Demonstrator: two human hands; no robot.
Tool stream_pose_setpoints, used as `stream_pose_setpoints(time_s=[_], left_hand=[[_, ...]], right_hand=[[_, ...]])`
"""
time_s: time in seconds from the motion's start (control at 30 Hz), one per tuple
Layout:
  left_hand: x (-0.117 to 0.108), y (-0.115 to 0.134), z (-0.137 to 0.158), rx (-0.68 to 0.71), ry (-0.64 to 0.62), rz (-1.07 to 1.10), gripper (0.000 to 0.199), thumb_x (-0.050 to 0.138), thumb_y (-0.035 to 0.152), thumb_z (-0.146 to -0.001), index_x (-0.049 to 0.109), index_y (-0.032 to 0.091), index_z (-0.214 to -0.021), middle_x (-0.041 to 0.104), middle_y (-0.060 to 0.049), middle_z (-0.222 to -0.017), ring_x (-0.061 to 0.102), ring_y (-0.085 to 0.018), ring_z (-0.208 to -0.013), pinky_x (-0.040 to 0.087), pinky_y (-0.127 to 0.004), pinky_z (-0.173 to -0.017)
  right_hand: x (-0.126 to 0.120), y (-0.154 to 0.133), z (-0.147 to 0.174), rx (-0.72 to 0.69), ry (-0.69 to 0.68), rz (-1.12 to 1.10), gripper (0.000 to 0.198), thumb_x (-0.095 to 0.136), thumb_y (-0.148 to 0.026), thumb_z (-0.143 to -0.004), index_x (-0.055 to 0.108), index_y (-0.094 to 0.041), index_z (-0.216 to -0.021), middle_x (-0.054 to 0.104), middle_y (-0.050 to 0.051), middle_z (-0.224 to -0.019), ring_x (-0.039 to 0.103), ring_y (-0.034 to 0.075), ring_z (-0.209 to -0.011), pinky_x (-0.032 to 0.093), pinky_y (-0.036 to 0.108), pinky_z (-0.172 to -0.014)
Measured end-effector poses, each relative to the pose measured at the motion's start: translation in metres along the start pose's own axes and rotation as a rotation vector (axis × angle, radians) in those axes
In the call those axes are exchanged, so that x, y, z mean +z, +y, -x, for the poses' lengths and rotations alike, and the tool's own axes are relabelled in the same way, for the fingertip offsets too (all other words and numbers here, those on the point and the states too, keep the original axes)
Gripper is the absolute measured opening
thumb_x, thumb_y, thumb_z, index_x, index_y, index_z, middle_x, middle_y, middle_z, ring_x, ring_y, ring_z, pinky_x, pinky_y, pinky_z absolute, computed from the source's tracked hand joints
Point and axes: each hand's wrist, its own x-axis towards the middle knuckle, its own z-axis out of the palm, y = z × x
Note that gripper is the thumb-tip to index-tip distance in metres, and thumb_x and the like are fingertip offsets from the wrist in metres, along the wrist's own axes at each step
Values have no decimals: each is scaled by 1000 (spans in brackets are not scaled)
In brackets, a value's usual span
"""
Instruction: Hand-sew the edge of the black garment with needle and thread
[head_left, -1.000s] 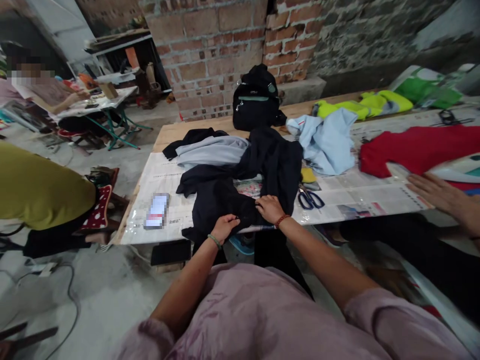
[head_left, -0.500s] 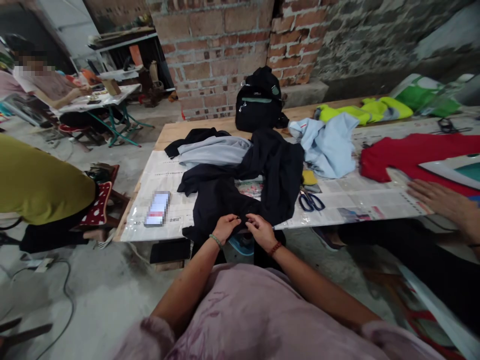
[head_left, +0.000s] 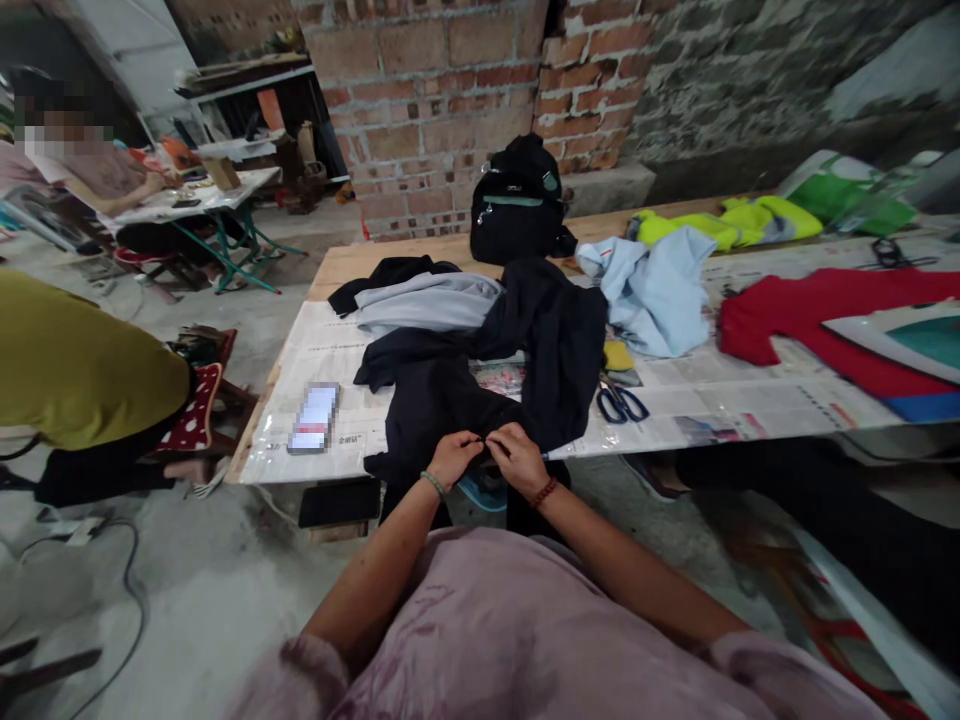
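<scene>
A black garment [head_left: 439,400] lies crumpled along the table's near edge, part of it hanging over. My left hand [head_left: 454,457] pinches its edge between thumb and fingers. Right beside it, my right hand [head_left: 517,458] also has its fingertips closed on the black cloth, the two hands nearly touching. Whether anything small sits between the fingertips cannot be made out. Blue-handled scissors [head_left: 622,402] rest on the table to the right of the cloth, with a yellow piece [head_left: 618,355] behind them. A phone [head_left: 315,418] with a lit screen lies to the left.
A black backpack [head_left: 517,205] stands at the table's back edge. Light blue cloth [head_left: 660,290], a red garment [head_left: 780,315] and an iron [head_left: 907,340] are to the right. A person in olive [head_left: 82,360] sits at left; another sits at a far table [head_left: 255,180].
My hands have drawn slightly closer together at the cloth's edge. The other person's hand by the iron has left the view, and the iron has shifted slightly left.
</scene>
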Motion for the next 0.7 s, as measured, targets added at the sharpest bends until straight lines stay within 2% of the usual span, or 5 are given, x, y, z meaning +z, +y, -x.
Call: stream_pose_setpoints(time_s=[0.17,0.37,0.57,0.7], left_hand=[[0,-3,-1,6,-9,-12,18,55,27,-65,63,13,-73,55,3,-61,44,-8,-56,33,-20,-56],[0,-3,-1,13,-3,-19,18,55,27,-65,63,12,-72,54,3,-61,43,-8,-57,33,-20,-57],[0,-2,0,27,-27,-24,21,54,29,-66,63,12,-75,55,3,-63,44,-9,-58,34,-21,-58],[-1,-6,-3,30,-9,-43,21,53,30,-67,63,12,-73,54,3,-62,44,-8,-58,35,-20,-59]], right_hand=[[-2,-2,-3,-130,-111,87,20,38,-18,-84,58,-20,-82,56,6,-81,53,15,-78,45,27,-72],[0,0,-4,-189,-108,115,21,35,-15,-84,56,-18,-84,56,8,-82,53,16,-80,46,29,-74],[-1,0,-6,-163,-113,61,17,38,-16,-84,55,-18,-85,55,7,-81,52,15,-78,47,27,-71],[2,2,-6,-243,-94,100,18,36,-13,-83,54,-17,-83,54,8,-82,51,16,-80,46,28,-73]])
